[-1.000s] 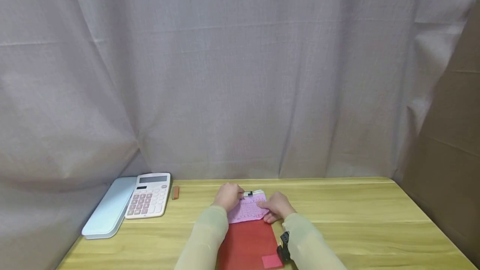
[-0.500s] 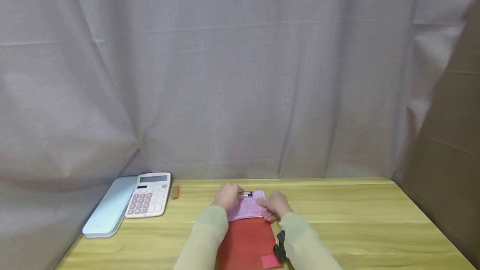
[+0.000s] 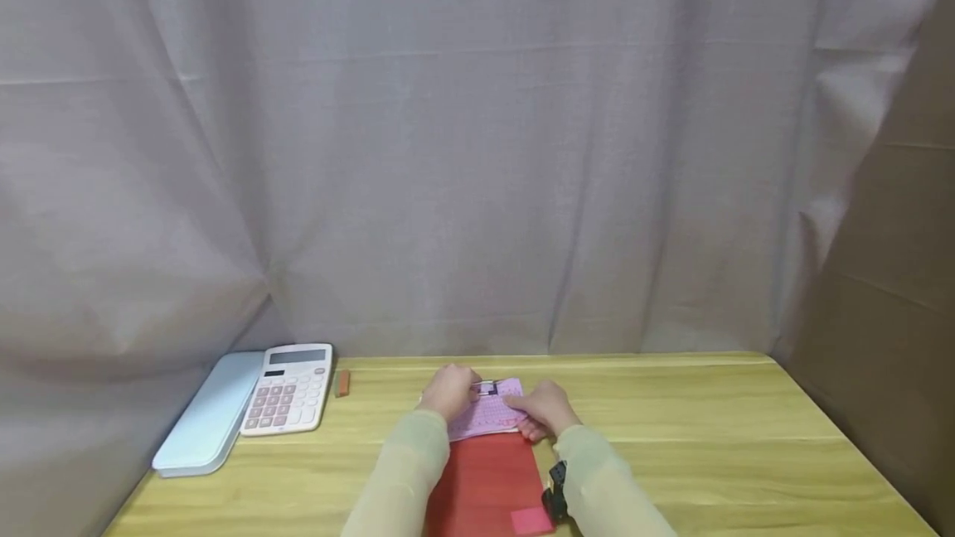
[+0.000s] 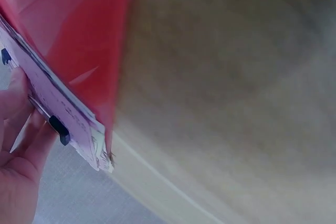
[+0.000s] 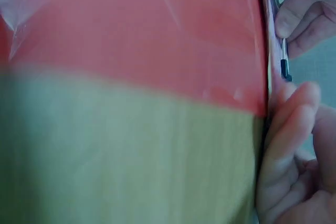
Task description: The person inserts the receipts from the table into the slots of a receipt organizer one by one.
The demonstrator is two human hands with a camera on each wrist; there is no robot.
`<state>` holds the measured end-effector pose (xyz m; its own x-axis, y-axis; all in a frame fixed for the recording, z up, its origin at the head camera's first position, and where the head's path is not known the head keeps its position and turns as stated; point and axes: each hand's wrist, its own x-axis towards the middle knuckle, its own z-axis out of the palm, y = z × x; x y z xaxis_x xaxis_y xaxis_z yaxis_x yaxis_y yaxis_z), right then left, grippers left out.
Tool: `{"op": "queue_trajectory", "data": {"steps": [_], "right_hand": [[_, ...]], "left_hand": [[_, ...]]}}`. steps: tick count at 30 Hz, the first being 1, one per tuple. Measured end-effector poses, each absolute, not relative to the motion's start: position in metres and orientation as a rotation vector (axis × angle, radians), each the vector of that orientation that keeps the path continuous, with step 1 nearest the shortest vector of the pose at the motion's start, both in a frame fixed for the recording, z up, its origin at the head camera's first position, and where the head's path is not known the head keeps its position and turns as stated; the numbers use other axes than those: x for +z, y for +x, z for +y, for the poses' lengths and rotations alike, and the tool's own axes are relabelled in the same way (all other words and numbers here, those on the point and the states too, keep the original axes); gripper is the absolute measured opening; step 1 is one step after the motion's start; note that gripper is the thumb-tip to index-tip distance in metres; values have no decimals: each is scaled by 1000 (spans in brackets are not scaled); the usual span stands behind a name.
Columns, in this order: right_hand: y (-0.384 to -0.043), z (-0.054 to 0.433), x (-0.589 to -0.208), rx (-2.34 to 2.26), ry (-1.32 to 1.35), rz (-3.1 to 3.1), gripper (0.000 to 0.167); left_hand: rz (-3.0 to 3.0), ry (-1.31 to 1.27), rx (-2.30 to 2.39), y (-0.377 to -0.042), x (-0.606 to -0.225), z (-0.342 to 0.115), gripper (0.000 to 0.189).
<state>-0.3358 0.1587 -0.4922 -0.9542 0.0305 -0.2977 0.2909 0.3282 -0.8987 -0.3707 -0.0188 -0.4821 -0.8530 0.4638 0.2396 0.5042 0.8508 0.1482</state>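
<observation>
A stack of pink printed paper sheets (image 3: 488, 417) lies across the far end of a red translucent folder (image 3: 483, 479). Along the stack's top runs a thin metal paper fastener (image 3: 488, 389) with black sliders, seen close in the left wrist view as a black slider (image 4: 59, 128) on the metal strip. My left hand (image 3: 450, 392) pinches the fastener near its left part, thumb on top. On the right side, my right hand (image 3: 547, 407) grips the edge of the sheets, thumb above and fingers curled below. Its fingers (image 5: 294, 124) hide the corner there.
A white calculator (image 3: 289, 390) with pinkish keys leans over a pale blue case (image 3: 209, 417) at the left. Beside them lies a small brown block (image 3: 342, 384). A pink sticky note (image 3: 532, 520) is on the folder near my right sleeve. A grey curtain (image 3: 477, 189) hangs behind the table.
The pink sheets' upper edge now covers the white strip seen a second ago, and more of the fastener shows. My right hand has shifted slightly left. The head view has turned a little.
</observation>
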Motion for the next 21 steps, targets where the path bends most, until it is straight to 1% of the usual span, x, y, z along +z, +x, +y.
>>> {"op": "queue_trajectory", "data": {"steps": [10,12,17,21], "right_hand": [[-337,164,-499,-1706,144,2333,25],[-337,164,-500,-1701,132,2334,24],[-337,165,-504,-1713,117,2348,22],[-335,168,-508,-1738,113,2358,21]], "left_hand": [[-2865,-707,-327,-369,-482,-20,5],[-2861,-706,-337,-369,-483,-19,4],[-2853,-704,-370,-369,-486,-17,7],[-2808,-728,-306,-368,-490,-15,3]]}}
